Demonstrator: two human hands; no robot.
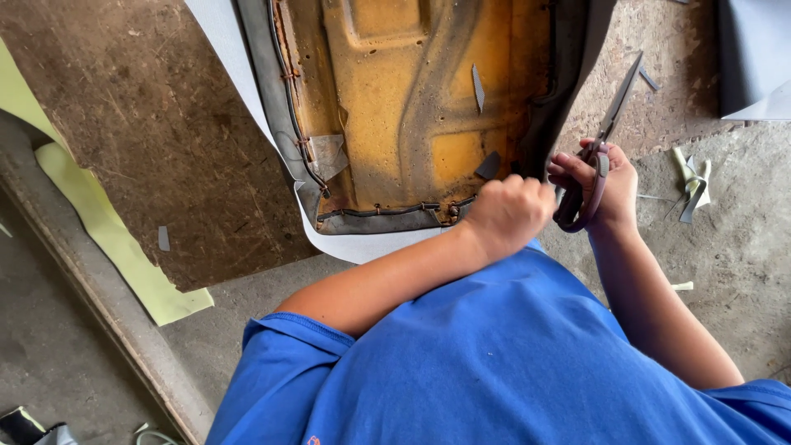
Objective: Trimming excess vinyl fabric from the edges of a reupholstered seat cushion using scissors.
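Note:
An upturned seat base [412,99] with an orange, rusty pan lies on a worn brown board [156,140]. Grey cover material [362,224] wraps its dark edge. My left hand [507,216] is closed in a fist on the cover edge at the near right corner of the seat. My right hand [601,185] holds a pair of scissors [606,136] with purple handles, blades pointing up and away, just right of the seat edge.
A pale yellow-green foam strip [107,235] lies along the board's left edge. Grey sheet material [754,58] sits at the upper right. Scraps of cut material [690,185] lie on the concrete floor to the right. My blue shirt fills the lower frame.

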